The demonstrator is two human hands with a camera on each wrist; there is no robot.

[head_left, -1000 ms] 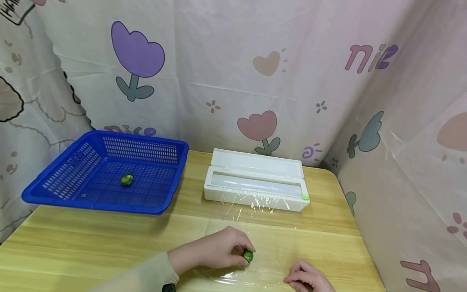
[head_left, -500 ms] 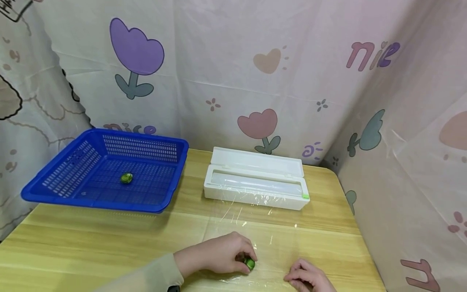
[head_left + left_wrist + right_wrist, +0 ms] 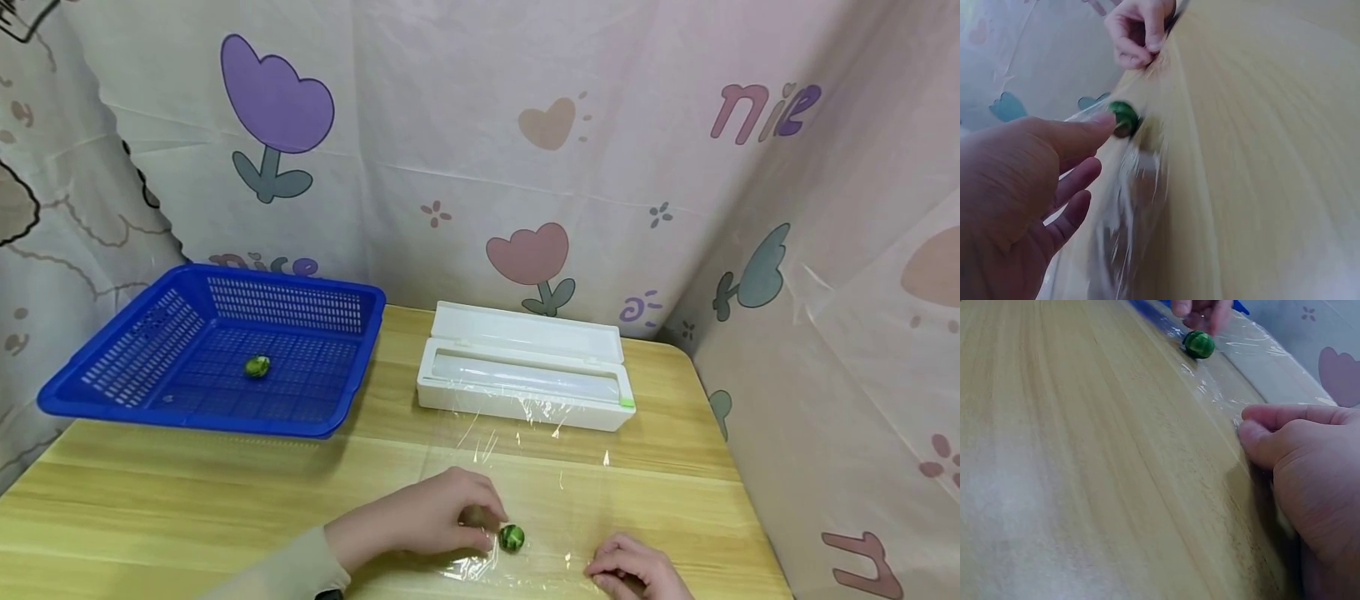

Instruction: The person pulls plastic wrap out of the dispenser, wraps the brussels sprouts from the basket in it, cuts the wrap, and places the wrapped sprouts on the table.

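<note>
A green Brussels sprout (image 3: 512, 538) lies on a sheet of clear cling film (image 3: 558, 504) spread over the table. Just left of the sprout is my left hand (image 3: 438, 512), its thumb and fingers parted; the left wrist view shows the thumb tip close to the sprout (image 3: 1124, 119), and I cannot tell if they touch. At the near right, my right hand (image 3: 636, 567) pinches the film's edge between thumb and forefinger, as the right wrist view also shows. The film runs back to a roll (image 3: 525, 377) in a white dispenser box (image 3: 517, 407) with its lid raised.
A blue plastic basket (image 3: 356, 392) stands at the left back of the wooden table (image 3: 225, 492), with one more sprout (image 3: 257, 366) inside. Printed curtains (image 3: 420, 125) hang behind and to the right, close to the table's edges.
My left hand has set the Brussels sprout down on the film, let go of it and drawn slightly left. My right hand stays in place at the film's edge.
</note>
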